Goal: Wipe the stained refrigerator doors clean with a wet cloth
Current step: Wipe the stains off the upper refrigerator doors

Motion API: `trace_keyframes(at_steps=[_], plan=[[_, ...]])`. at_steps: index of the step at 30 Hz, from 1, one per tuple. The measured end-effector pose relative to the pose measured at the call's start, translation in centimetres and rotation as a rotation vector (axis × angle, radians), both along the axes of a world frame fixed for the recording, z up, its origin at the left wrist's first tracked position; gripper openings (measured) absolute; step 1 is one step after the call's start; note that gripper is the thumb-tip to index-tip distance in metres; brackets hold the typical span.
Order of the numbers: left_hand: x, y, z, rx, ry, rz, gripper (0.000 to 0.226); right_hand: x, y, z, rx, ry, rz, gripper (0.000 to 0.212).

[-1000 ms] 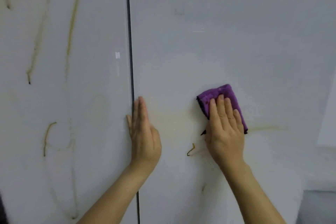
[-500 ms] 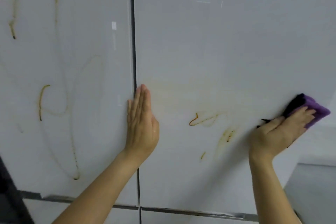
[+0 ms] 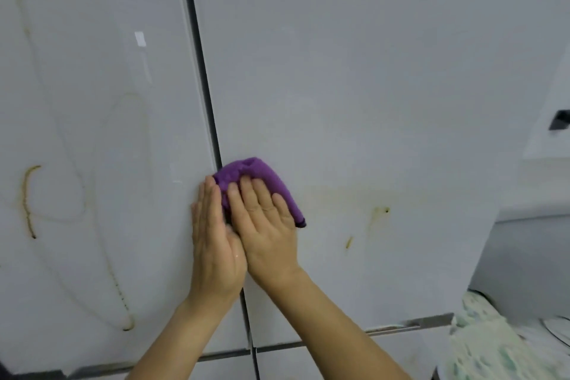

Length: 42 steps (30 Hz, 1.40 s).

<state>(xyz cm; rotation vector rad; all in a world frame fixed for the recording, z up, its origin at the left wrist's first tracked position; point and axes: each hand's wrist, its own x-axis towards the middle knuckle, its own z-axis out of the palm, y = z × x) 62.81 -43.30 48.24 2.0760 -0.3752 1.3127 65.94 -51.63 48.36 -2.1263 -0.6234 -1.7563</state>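
Two glossy white refrigerator doors fill the view, split by a dark vertical seam (image 3: 200,71). The left door (image 3: 92,102) carries long yellow-brown streaks (image 3: 29,200). The right door (image 3: 370,86) shows a faint smear and small brown spots (image 3: 381,211). My right hand (image 3: 265,225) presses a folded purple cloth (image 3: 256,174) flat against the right door, right beside the seam. My left hand (image 3: 212,241) lies flat on the left door's edge, fingers together, touching my right hand and the cloth's left corner.
A horizontal gap (image 3: 401,330) separates the upper doors from lower drawers. A white wall or counter (image 3: 530,256) stands to the right of the fridge. A green-white patterned thing (image 3: 481,342) lies at the lower right.
My right hand swept the cloth from the right door's far right edge leftward to the seam, and the brown squiggle it passed over is gone. My left hand stayed on the left door's edge.
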Motion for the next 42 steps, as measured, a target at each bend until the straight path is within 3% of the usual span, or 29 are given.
trace_keyframes(at_steps=[4,7,12,15,17,22,24,31,34,39,42], plan=[[-0.2,0.4,-1.7,0.099,0.044,0.024,0.056,0.2,-3.9,-1.9,-0.287,-0.015,0.015,0.048],[0.0,0.0,-2.2,0.098,0.067,0.08,0.063,0.8,-8.1,-2.3,-0.268,-0.013,-0.054,0.051],[0.2,-1.5,-2.5,0.066,0.089,0.123,0.059,2.7,-17.9,-4.2,-0.008,0.006,-0.242,0.064],[0.4,-1.8,-2.6,0.07,0.09,0.146,0.059,3.4,-24.2,-4.9,0.32,0.133,-0.251,0.051],[0.5,-2.0,-2.6,0.075,0.095,0.172,0.058,3.2,-26.5,-5.5,0.549,0.246,-0.223,0.054],[0.4,-2.1,-2.4,0.083,0.071,0.189,0.052,2.7,-24.5,-6.0,0.931,0.344,-0.211,0.053],[0.1,-2.1,-2.2,0.075,0.073,0.174,0.052,2.1,-21.3,-6.1,0.995,0.358,-0.197,0.053],[-0.9,-0.5,-1.9,0.18,0.099,0.109,0.054,-0.7,-7.2,-9.9,0.383,0.424,-0.072,0.057],[-1.1,0.2,-2.1,0.227,0.125,0.078,0.055,-1.6,-3.6,-10.9,0.047,0.398,0.01,0.044],[-2.3,0.2,-3.4,0.233,0.213,0.069,0.055,-2.3,-4.3,-14.5,-0.504,0.47,0.099,0.049],[-2.5,0.2,-3.9,0.222,0.215,0.089,0.055,-2.1,-7.3,-15.7,-0.721,0.47,0.101,0.06]])
